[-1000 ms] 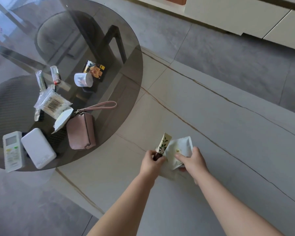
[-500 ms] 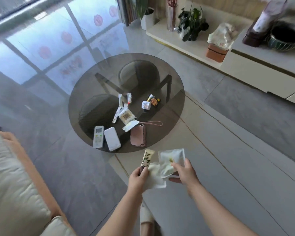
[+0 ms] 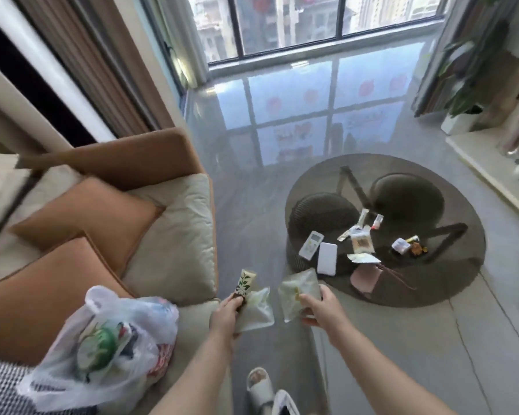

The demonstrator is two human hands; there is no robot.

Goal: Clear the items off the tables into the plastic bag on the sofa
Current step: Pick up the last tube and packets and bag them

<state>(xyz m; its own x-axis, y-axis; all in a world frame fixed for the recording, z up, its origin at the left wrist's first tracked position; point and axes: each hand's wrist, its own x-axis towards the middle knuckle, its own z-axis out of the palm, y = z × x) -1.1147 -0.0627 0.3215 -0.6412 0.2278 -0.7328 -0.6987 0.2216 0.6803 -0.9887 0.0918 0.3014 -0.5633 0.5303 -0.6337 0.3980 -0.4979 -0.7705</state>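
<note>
Left grip (image 3: pixel 226 310) right of plastic bag (image 3: pixel 102 348).

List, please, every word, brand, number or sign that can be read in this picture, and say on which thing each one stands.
No text can be read.
Plastic bag: green and red print, too blurred.
Tube in the left hand: a leaf drawing only, no legible letters.
Pouch in the right hand: too blurred.
Remote control on the glass table: screen and buttons too small.
Small packets: print too small.
Window: red decorations, blurred.
</note>
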